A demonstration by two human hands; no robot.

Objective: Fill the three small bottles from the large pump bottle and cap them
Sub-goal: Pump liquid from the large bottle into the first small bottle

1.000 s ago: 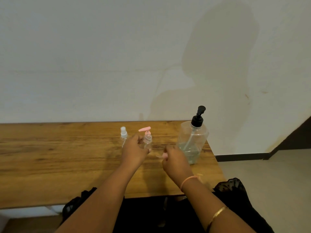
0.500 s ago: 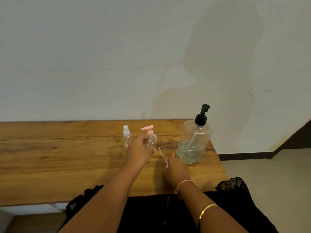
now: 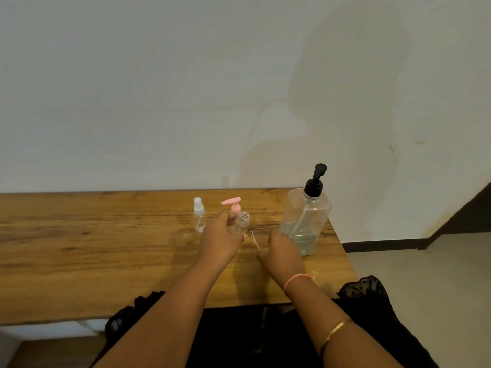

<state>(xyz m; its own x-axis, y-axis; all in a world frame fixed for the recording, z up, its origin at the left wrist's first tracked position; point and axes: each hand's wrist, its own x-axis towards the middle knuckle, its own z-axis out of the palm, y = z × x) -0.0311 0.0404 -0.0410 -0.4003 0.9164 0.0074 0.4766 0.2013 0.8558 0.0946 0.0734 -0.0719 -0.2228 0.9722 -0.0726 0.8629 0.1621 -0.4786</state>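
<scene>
**Holding the uncapped small bottle at the table's middle**

The left hand (image 3: 220, 240) grips the open small bottle (image 3: 241, 223), fingers and thumb curled round its clear body, mouth up and bare. Just behind it stand the pink pump bottle (image 3: 231, 201) and the spray bottle (image 3: 199, 216), both capped. The right hand (image 3: 285, 252) rests low on the table (image 3: 79, 248) near the base of the large pump bottle (image 3: 305, 216). A thin white dip tube (image 3: 255, 240) lies just beside that hand; whether its fingers hold the cap I cannot tell.

The small bottle looks light, thin-walled and easy to tip, so a hold low on the body, leaving the neck free, seems best. The large bottle, partly full, is likely heavier and steady. It probably needs only a press on its black pump head while the small mouth sits under the spout.
</scene>
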